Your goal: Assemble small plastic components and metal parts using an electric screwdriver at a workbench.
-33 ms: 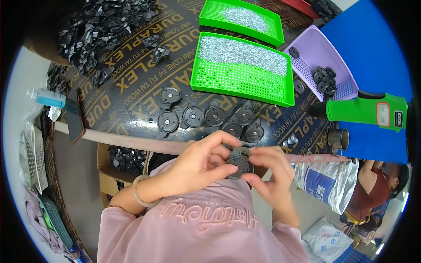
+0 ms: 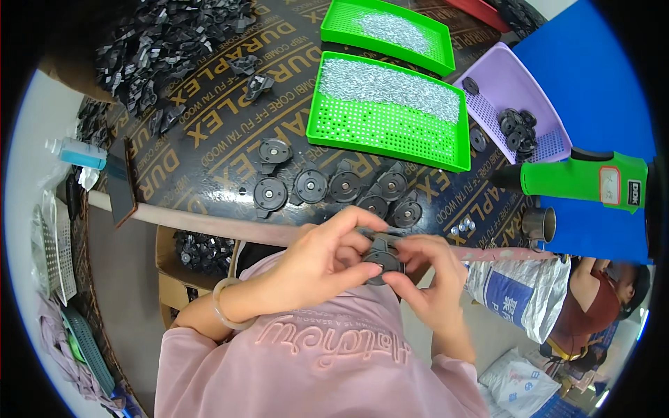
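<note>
Above my lap, at the table's front edge, my left hand (image 2: 324, 256) grips a round black plastic part (image 2: 382, 262) between thumb and fingers. The part has a raised neck on its far side, and the fingers partly cover it. My right hand (image 2: 433, 275) is closed on the same part from the right, thumb at the near rim and fingers at the far side. Just beyond both hands, several similar black discs with metal centres (image 2: 310, 186) lie on the dark printed table (image 2: 230, 150).
Two green trays (image 2: 390, 143) hold small silvery pieces. A lilac basket (image 2: 481, 76) contains black discs. Right of them lie a green power tool (image 2: 585, 180), a metal cup (image 2: 539, 224) and small metal pieces (image 2: 463, 226). Black parts (image 2: 164, 45) are heaped far left. Another person (image 2: 592, 299) sits at right.
My right thumb and fingers have come slightly left, closer against the black part. The whole view has shifted a little. My left hand keeps its grip.
</note>
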Demonstrator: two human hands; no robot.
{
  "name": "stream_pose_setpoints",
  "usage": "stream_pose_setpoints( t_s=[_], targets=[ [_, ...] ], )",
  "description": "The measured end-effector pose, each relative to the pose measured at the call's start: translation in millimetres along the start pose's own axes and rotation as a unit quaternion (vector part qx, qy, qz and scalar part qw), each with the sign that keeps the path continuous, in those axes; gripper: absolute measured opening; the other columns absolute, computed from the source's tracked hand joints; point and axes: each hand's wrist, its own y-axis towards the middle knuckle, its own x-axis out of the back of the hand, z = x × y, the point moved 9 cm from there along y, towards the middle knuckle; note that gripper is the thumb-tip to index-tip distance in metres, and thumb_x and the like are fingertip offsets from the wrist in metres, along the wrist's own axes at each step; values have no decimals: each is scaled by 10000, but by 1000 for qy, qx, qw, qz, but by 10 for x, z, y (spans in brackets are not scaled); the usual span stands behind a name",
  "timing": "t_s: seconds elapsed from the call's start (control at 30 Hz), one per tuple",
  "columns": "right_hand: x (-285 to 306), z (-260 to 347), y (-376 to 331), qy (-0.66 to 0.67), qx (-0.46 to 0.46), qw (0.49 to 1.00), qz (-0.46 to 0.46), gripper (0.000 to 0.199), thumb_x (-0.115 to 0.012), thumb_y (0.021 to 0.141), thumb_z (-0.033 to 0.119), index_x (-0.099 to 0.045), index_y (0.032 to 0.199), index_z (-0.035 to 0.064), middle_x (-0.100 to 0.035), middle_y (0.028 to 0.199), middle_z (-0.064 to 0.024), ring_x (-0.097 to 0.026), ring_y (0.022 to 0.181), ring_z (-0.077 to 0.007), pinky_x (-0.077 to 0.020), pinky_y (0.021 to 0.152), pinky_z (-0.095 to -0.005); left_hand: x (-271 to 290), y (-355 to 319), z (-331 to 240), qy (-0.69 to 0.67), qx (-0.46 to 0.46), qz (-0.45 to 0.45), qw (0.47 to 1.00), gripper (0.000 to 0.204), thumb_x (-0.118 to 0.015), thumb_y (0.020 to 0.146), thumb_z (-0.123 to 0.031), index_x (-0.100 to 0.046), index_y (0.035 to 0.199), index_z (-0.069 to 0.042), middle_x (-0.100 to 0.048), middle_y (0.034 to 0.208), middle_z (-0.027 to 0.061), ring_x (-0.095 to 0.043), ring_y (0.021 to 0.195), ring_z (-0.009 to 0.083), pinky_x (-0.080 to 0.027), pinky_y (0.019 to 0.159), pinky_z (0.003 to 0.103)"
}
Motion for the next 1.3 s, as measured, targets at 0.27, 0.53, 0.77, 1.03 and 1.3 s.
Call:
stream_pose_setpoints(
  t_s=[0.27, 0.53, 0.77, 1.03, 1.3],
  targets=[
    [121, -650, -266, 218, -295, 930, -34, 202, -750, 866, 25, -646, 1037, -3, -657, 864, 4, -602, 728, -41, -484, 609, -181, 364, 88, -452, 255, -55, -65, 963, 432, -686, 908, -58, -526, 1307, -14, -667, 1056, 112, -720, 808, 141, -566, 667, 261],
    [875, -1235, -133, 2, -251, 954, -162, 141, -720, 882, 87, -671, 970, -12, -642, 821, 8, -509, 701, -53, -418, 630, -214, 2936, 416, -1253, 618, -9, -394, 680, 448, -606, 955, -413, -669, 1157, -17, -705, 1064, 216, -671, 1018, 374, -515, 871, 421],
    [559, -1069, 239, -155, -184, 968, -72, 181, -753, 828, 143, -691, 935, 11, -631, 864, -96, -570, 737, -246, -458, 657, -348, 3229, 787, -995, 554, 46, -346, 756, 363, -816, 790, -304, -675, 991, -37, -621, 726, 36, -616, 655, 147, -492, 517, 308],
    [1233, -1276, 381, -180, -100, 955, -211, 112, -709, 836, 13, -714, 948, 8, -684, 785, -107, -591, 640, -180, -482, 612, -330, 2849, 320, -1173, 382, -49, -375, 843, 206, -736, 857, -95, -575, 984, -79, -637, 810, -37, -586, 689, 49, -492, 597, 203],
    [1190, -1591, 1059, -267, -34, 958, -98, 363, -789, 782, 134, -694, 1119, 41, -660, 1023, -121, -650, 768, -257, -532, 687, -361, 1232, 56, -1026, 205, -93, -211, 951, 313, -714, 833, 30, -641, 1134, -12, -679, 993, 47, -622, 724, 60, -503, 577, 181]
  ],
)
